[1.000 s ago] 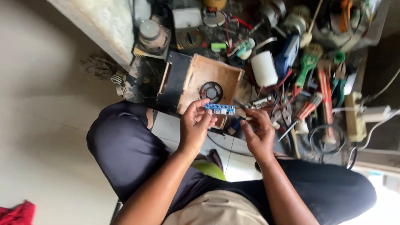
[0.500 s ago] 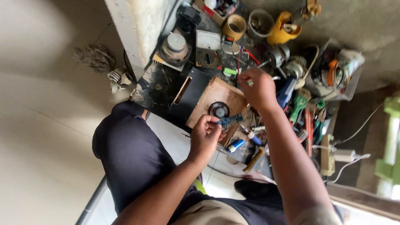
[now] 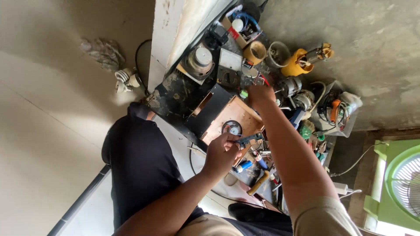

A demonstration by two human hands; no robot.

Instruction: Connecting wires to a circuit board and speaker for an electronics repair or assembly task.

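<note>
My left hand (image 3: pixel 221 153) pinches one end of a small, narrow blue circuit board (image 3: pixel 250 140), holding it just in front of a wooden box (image 3: pixel 238 114) that has a small round speaker (image 3: pixel 232 128) set in its face. My right hand (image 3: pixel 259 94) is stretched out beyond the box into the clutter, its fingers curled beside a small green part (image 3: pixel 243 93). Whether those fingers grip anything is hidden. My dark-trousered knee (image 3: pixel 135 153) is to the left of the box.
Clutter covers the floor: a tape roll (image 3: pixel 254 51), a white cup (image 3: pixel 278 53), a yellow motor (image 3: pixel 302 59), a wooden-handled tool (image 3: pixel 258 183), tangled wires. A green fan (image 3: pixel 402 183) and power strip (image 3: pixel 343 189) are at right. A bulb (image 3: pixel 124 79) and rag (image 3: pixel 103 50) lie at left.
My right hand left the circuit board and reached far out over the wooden box into the clutter. My left hand has kept the board by the box, and the view has swung.
</note>
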